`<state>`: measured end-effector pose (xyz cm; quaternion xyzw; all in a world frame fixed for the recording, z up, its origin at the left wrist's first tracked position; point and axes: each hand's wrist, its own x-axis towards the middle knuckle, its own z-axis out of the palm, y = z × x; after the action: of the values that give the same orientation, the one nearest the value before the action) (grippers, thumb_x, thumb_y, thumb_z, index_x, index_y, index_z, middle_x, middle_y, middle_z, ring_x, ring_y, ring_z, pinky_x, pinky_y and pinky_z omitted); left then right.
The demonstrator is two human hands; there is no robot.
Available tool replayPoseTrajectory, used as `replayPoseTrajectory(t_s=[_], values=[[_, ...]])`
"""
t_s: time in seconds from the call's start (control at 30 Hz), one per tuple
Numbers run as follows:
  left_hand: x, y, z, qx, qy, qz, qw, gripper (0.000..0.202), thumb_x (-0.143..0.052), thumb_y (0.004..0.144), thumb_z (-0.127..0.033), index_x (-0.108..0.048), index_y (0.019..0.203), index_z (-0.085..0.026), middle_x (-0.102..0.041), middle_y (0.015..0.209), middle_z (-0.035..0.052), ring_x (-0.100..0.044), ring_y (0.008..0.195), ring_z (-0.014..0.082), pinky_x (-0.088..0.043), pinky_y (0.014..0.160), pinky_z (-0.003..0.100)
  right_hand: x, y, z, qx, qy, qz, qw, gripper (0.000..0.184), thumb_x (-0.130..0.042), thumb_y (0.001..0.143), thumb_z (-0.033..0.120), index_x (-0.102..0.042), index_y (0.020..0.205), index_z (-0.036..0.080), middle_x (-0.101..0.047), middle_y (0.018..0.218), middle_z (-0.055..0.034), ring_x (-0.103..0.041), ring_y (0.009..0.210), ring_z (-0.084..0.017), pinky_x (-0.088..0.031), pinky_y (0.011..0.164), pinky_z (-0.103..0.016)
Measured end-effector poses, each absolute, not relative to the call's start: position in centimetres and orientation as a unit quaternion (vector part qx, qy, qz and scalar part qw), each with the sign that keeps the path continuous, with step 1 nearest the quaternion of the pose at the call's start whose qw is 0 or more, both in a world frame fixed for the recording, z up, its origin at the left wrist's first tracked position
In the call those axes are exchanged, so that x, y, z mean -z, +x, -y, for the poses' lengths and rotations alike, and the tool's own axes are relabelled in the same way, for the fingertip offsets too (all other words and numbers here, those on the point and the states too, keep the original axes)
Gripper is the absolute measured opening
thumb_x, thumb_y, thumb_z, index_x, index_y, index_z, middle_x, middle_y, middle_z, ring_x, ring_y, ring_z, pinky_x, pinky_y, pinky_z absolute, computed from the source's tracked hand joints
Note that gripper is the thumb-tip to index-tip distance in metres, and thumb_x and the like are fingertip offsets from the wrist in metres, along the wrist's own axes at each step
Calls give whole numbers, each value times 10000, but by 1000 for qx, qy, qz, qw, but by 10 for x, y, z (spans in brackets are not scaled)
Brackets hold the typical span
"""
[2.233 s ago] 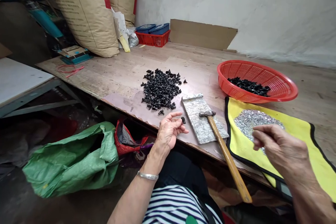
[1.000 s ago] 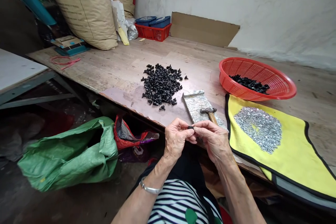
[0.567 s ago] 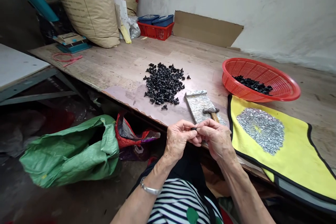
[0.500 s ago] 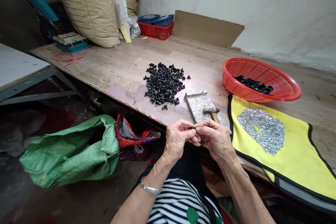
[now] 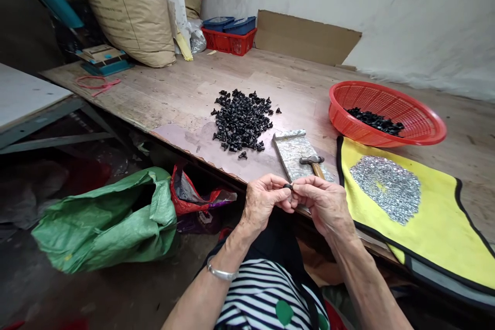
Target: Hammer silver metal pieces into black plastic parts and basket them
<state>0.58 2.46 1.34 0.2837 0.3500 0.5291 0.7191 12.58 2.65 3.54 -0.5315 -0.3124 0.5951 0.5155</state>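
My left hand [image 5: 264, 203] and my right hand [image 5: 324, 205] meet fingertip to fingertip at the near table edge, both pinched on one small black part [image 5: 287, 186]. Behind them lies a pile of the same black parts [image 5: 241, 120] on the wooden table [image 5: 185, 93]. A hammer [image 5: 312, 161] rests with its head on a metal plate [image 5: 293, 150], its handle hidden behind my right hand. A heap of tiny silver pieces [image 5: 386, 188] sits on a yellow cloth [image 5: 444, 237] to the right.
A red basket [image 5: 386, 113] with black parts stands at the right rear. Brown sacks [image 5: 127, 5], a small red crate [image 5: 229, 41] and cardboard [image 5: 305, 38] line the back. A green bag [image 5: 104, 221] and a red bag [image 5: 189, 201] lie on the floor at left.
My right hand left the silver heap on the yellow cloth and came to my left hand. Both hands now pinch the black part together and have held there for the last second.
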Motion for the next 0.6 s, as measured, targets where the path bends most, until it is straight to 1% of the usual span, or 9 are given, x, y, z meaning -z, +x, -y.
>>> replayPoseTrajectory(t_s=[0.13, 0.23, 0.43, 0.6], values=[[-14, 9, -24, -543, 293, -367, 697, 154, -720, 604, -171, -607, 678, -97, -603, 468, 2, -556, 391, 113, -510, 412, 232, -37, 125, -23, -600, -524, 315, 516, 104, -706, 525, 155, -620, 578, 131, -589, 441, -12, -555, 386, -148, -475, 403, -267], [-14, 11, -22, -541, 284, -368, 701, 165, -724, 590, -173, -589, 647, -99, -593, 452, 1, -539, 377, 109, -497, 379, 229, -34, 125, -20, -599, -527, 315, 514, 101, -697, 532, 145, -616, 592, 137, -592, 452, -6, -561, 395, -156, -472, 401, -272], [-12, 12, -24, -527, 259, -344, 732, 220, -741, 574, -200, -584, 683, -92, -613, 484, 22, -558, 398, 125, -525, 393, 269, -36, 129, -19, -584, -535, 321, 519, 133, -723, 522, 177, -622, 597, 135, -605, 480, -12, -565, 407, -147, -468, 408, -257], [-14, 13, -24, -518, 255, -333, 745, 244, -750, 566, -203, -569, 687, -92, -608, 486, 24, -554, 395, 127, -523, 386, 275, -37, 131, -19, -573, -535, 324, 530, 146, -735, 523, 200, -627, 594, 132, -607, 482, -12, -564, 408, -133, -460, 399, -234]])
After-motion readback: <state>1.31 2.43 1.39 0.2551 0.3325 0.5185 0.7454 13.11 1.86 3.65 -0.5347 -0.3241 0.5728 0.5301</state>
